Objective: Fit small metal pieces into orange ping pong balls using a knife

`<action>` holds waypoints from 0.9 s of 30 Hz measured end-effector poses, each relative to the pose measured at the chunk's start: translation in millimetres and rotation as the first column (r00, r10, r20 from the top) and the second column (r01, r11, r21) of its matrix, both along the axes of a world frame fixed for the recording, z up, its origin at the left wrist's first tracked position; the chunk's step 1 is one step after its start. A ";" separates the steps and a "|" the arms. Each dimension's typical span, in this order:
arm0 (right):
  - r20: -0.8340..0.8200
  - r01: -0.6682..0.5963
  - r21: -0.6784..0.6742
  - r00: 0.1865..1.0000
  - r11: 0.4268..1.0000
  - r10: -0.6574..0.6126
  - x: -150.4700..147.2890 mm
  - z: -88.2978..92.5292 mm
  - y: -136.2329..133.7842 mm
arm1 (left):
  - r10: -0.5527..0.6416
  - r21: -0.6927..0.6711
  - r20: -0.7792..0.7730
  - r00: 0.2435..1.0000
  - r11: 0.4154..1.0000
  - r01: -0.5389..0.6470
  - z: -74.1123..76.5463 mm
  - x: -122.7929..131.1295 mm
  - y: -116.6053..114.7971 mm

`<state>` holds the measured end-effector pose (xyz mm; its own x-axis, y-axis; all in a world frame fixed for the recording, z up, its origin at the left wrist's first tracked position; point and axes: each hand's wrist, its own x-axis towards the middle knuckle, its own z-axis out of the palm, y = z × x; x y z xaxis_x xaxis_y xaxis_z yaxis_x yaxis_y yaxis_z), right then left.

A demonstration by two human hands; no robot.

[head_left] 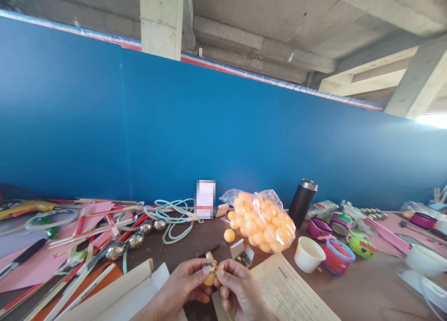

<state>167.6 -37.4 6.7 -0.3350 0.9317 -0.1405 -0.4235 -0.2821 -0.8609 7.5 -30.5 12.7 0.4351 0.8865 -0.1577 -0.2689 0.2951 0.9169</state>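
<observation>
An orange ball (209, 279) with a shiny silver patch on top sits between the fingers of my left hand (190, 279). Pressed up against its right side are the pinched thumb and forefinger of my right hand (240, 283); whatever they hold is too small to make out. Just beyond the hands lies a small open box (242, 253) with tiny dark pieces in it. A clear bag (261, 221) full of orange balls rests behind that, with one loose orange ball (229, 235) at its left.
A phone (205, 200) leans against the blue partition (209, 134) beside a coiled pale cable (171, 218). Silver balls (136, 239), sticks and pink paper crowd the left. On the right are a black bottle (303, 203), a white cup (309, 254), tape rolls (338, 256) and a printed sheet (293, 288).
</observation>
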 end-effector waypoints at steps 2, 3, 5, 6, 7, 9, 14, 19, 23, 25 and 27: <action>0.011 -0.004 0.001 1.000 1.000 0.004 0.3 -0.8 0.2 | -0.001 0.007 0.000 1.000 1.000 0.001 4.4 0.2 -2.3; 0.015 -0.002 0.004 1.000 1.000 0.002 0.4 -1.3 0.4 | 0.001 0.013 -0.002 1.000 1.000 -0.001 7.1 0.3 -3.8; 0.019 0.003 0.018 1.000 1.000 -0.004 0.7 -2.5 1.0 | 0.009 0.029 -0.006 1.000 1.000 -0.008 12.3 0.6 -6.8; 0.023 0.008 0.031 1.000 0.999 -0.008 0.8 -2.9 1.2 | 0.010 0.035 -0.010 1.000 0.999 -0.010 14.1 0.7 -8.0; 0.029 0.008 0.041 1.000 0.999 -0.009 0.7 -3.1 1.3 | 0.013 0.039 -0.014 1.000 0.999 -0.012 15.2 0.8 -8.8; 0.042 0.011 0.047 0.999 0.999 -0.013 0.2 -2.4 1.0 | 0.012 0.042 -0.018 1.000 0.999 -0.011 14.9 0.9 -9.1; 0.074 0.026 0.023 0.997 0.999 -0.028 -1.3 3.0 -1.4 | 0.001 0.042 -0.030 1.000 0.999 0.000 8.9 0.6 -6.6; 0.094 0.000 0.018 0.996 1.000 -0.002 -0.2 1.8 -0.2 | 0.000 0.063 -0.038 0.999 0.998 0.003 9.6 -0.2 -7.1; 0.116 -0.018 0.039 0.993 0.999 0.014 1.0 -4.1 1.6 | -0.003 0.063 -0.048 0.999 0.998 0.006 9.0 -0.4 -7.7; 0.128 -0.022 0.048 0.992 0.999 0.016 1.1 -5.7 2.0 | -0.003 0.069 -0.051 0.999 0.998 0.007 7.3 -0.2 -7.3; 0.138 -0.022 0.050 0.990 0.999 0.015 1.0 -5.9 2.2 | 0.000 0.071 -0.057 0.998 0.997 0.004 5.9 -0.1 -7.0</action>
